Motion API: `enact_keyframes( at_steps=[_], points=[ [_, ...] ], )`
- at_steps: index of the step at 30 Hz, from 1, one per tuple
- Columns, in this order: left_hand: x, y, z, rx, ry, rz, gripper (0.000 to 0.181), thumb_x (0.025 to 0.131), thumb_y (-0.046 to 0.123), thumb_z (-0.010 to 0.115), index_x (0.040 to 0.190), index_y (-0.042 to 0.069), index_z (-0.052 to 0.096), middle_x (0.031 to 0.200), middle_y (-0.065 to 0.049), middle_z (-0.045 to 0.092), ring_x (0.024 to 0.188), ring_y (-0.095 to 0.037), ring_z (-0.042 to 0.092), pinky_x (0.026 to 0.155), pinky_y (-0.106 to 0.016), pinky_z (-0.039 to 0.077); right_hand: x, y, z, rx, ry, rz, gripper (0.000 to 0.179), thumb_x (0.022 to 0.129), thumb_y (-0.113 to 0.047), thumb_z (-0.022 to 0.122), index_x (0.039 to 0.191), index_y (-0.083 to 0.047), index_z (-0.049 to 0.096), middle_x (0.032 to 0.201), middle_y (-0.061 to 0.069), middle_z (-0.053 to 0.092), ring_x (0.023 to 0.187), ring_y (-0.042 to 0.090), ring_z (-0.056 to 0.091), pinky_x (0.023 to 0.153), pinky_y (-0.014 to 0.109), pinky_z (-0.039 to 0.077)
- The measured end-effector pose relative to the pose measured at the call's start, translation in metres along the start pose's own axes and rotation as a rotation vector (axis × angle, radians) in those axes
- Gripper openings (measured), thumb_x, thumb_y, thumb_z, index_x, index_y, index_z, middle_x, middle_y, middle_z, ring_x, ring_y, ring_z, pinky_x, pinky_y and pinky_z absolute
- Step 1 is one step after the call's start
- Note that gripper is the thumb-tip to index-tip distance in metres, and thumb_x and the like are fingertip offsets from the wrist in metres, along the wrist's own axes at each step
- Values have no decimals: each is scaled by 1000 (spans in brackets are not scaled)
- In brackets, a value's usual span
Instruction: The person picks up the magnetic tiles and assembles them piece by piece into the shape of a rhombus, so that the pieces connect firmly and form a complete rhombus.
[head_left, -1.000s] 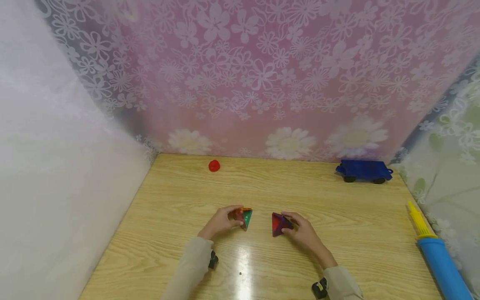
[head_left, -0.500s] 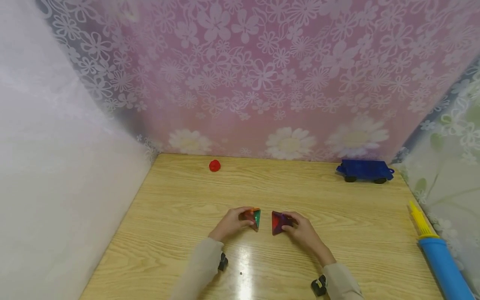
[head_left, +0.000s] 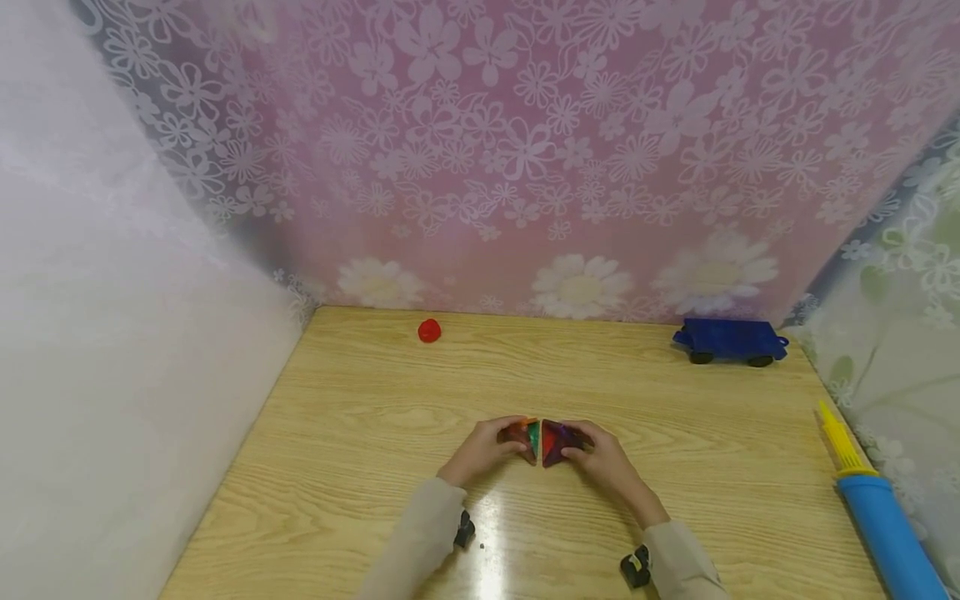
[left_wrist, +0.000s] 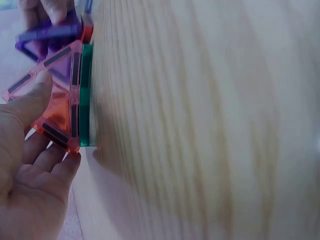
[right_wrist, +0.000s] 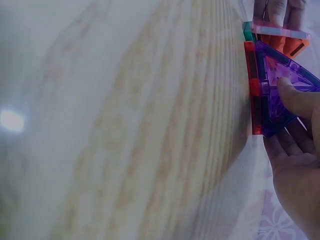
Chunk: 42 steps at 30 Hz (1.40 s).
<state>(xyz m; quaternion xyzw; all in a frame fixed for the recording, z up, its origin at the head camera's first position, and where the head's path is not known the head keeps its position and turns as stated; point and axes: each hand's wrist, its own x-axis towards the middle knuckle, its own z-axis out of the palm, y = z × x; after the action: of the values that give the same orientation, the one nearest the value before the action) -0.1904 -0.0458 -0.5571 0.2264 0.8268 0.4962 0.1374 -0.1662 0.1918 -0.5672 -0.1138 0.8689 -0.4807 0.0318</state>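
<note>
In the head view, two small shapes built from translucent triangular magnetic tiles stand side by side at the middle of the table. My left hand (head_left: 483,452) grips the pink-and-orange one, with its thumb on a pink tile (left_wrist: 76,67) and its fingers behind. That shape's base is a green tile (left_wrist: 85,100), down on the wood. My right hand (head_left: 613,468) pinches the other shape, whose sides are purple tiles (right_wrist: 263,100) above a red tile (right_wrist: 253,80). Only a sliver separates the two shapes; whether they touch I cannot tell. Fingers hide their outer sides.
A red lump-like piece (head_left: 429,331) lies near the table's (head_left: 360,383) back edge. Back right stands a blue wheeled toy wagon base (head_left: 727,342). Along the right edge lies a blue-and-yellow pump (head_left: 885,525). Patterned sheets enclose the table at the back and sides.
My left hand has slid the pink, orange and green tile shape rightward across the table, close up to the purple and red one. My right hand has barely shifted.
</note>
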Motion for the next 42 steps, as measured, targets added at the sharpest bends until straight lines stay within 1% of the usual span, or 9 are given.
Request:
enact_keyframes(
  at_steps=[5, 11, 15, 21, 28, 32, 37, 40, 42],
  points=[
    [2, 3, 6, 46, 19, 5, 46, 92, 19, 61, 134, 4, 53, 124, -11, 62, 112, -22, 59, 95, -31, 46, 1, -1, 0, 19, 11, -19, 42, 83, 1, 69, 123, 4, 58, 123, 24, 58, 117, 40, 53, 93, 44, 47],
    [3, -1, 10, 60, 46, 9, 45, 91, 19, 62, 133, 5, 54, 122, -11, 63, 111, -22, 60, 94, -30, 47, 2, 0, -1, 36, 8, -80, 40, 82, 4, 69, 121, 7, 58, 119, 26, 59, 113, 42, 54, 91, 42, 48],
    [3, -4, 12, 66, 58, 2, 46, 91, 22, 62, 134, 8, 54, 125, -10, 62, 113, -21, 59, 95, -30, 46, 3, -2, -2, 47, 0, -110, 39, 83, 4, 68, 120, 8, 59, 118, 26, 59, 112, 44, 54, 89, 43, 49],
    [3, -5, 13, 54, 50, -15, 46, 91, 23, 61, 135, 10, 53, 131, -10, 58, 116, -21, 57, 96, -31, 45, 5, -5, -3, -2, -1, -148, 38, 83, 0, 69, 120, 5, 61, 116, 23, 60, 110, 42, 56, 88, 43, 50],
    [4, -9, 13, 53, 46, 3, 48, 91, 22, 60, 135, 8, 53, 131, -11, 58, 117, -23, 56, 97, -32, 45, 10, -9, 0, -82, 10, -208, 36, 81, 3, 69, 117, 2, 64, 110, 17, 64, 104, 36, 60, 85, 44, 51],
    [4, -10, 13, 47, 44, 3, 48, 91, 21, 60, 135, 6, 52, 130, -11, 58, 117, -22, 57, 97, -30, 45, 12, -13, 1, -89, 24, -244, 35, 80, 3, 70, 114, 3, 65, 107, 17, 65, 98, 35, 62, 81, 44, 52],
    [3, -7, 12, 49, 51, 4, 46, 92, 18, 59, 135, 6, 52, 131, -12, 57, 118, -23, 56, 99, -31, 44, 15, -20, 4, -77, 25, -244, 34, 80, 1, 71, 114, 1, 65, 108, 15, 65, 98, 34, 62, 83, 44, 51],
    [3, -5, 12, 56, 53, 2, 46, 92, 17, 59, 136, 6, 51, 132, -13, 56, 119, -25, 55, 99, -33, 44, 16, -22, 5, -77, 16, -223, 34, 81, 2, 70, 115, 0, 65, 110, 15, 65, 100, 34, 62, 85, 44, 51],
    [2, -4, 12, 56, 51, -1, 45, 92, 17, 59, 136, 6, 51, 132, -13, 56, 119, -25, 55, 99, -33, 44, 16, -23, 6, -64, 11, -191, 33, 82, 3, 69, 115, 0, 65, 111, 16, 65, 102, 35, 61, 86, 45, 50]
  ],
)
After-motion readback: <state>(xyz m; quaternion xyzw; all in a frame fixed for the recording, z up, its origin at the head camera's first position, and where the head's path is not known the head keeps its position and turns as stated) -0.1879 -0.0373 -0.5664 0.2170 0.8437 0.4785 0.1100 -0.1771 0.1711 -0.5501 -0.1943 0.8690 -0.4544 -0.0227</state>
